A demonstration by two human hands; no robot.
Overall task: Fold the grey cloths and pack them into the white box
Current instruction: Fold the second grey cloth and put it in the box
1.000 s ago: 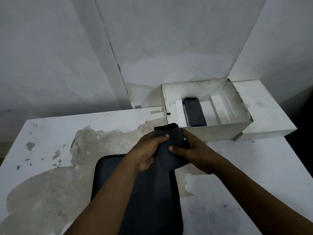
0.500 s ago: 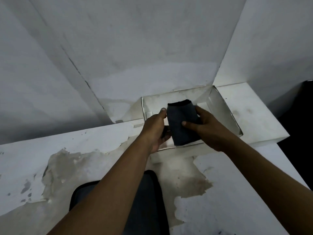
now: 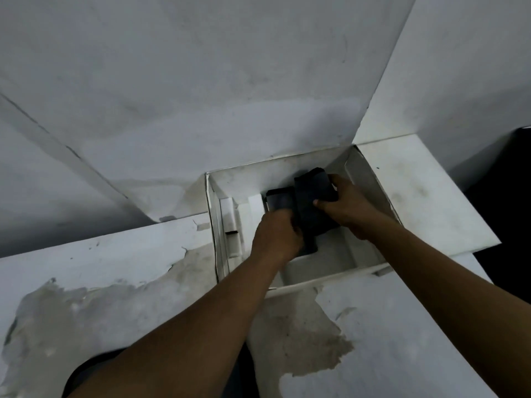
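Right hand [image 3: 342, 209] and left hand [image 3: 277, 237] both grip a folded grey cloth [image 3: 311, 208], lowering it inside the white box [image 3: 370, 179] at the surface's far edge, just beside a packed cloth [image 3: 279, 200], likely to keep the fold.

The scene is dimly and evenly lit. A white tabletop [image 3: 94, 262] is shown with its paint peeled away in large patches, by which a grey-brown underlayer [image 3: 296, 337] is exposed toward the near edge and centre. White wall panels [image 3: 230, 81] are set behind the far edge; a diagonal seam [image 3: 63, 145] is visible on the left panel. A raised white ledge [image 3: 425, 191] is located at the far right corner. A dark area [image 3: 505, 211] is seen beyond the right edge.
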